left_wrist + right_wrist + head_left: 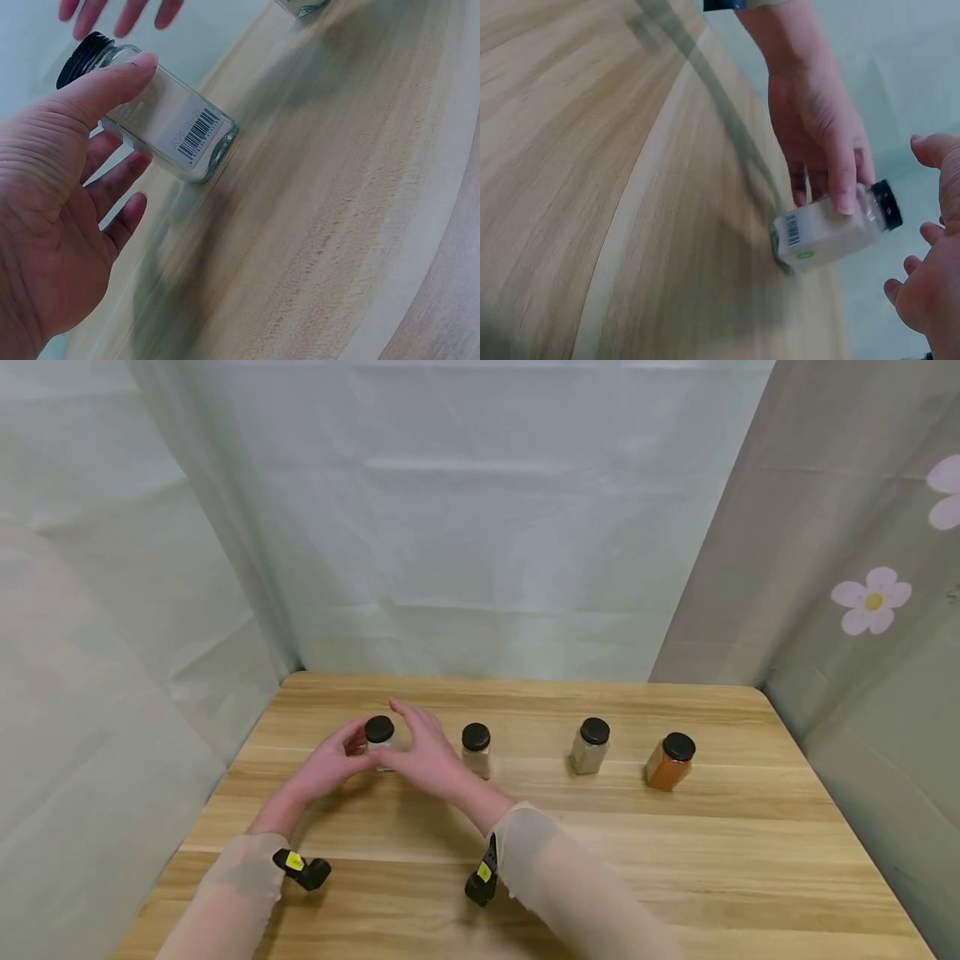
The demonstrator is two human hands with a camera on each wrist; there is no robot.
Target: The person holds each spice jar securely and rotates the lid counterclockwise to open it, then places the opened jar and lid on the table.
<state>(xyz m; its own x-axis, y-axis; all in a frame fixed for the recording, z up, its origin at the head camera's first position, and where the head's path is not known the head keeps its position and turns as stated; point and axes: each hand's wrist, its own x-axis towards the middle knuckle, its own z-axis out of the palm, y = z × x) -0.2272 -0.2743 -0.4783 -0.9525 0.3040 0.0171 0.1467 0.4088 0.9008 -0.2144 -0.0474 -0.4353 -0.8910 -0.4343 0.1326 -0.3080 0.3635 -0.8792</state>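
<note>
At the left of the table, my left hand (330,766) grips a square glass jar (169,131) with a black lid and a barcode label. In the left wrist view the thumb lies along the jar's front, while the other fingers reach round behind. Pale contents show through the glass in the right wrist view. Whether the jar's base touches the wood, I cannot tell. My right hand (426,754) is held beside the jar, thumb and fingers spread, with a gap between it and the jar (825,236).
Right of my hands stands a second black-lidded jar (476,750), partly behind my right hand. Farther right are a jar of pale contents (589,747) and a jar of orange powder (669,762). Hanging cloth (480,527) encloses the wooden table (720,877) at back and sides.
</note>
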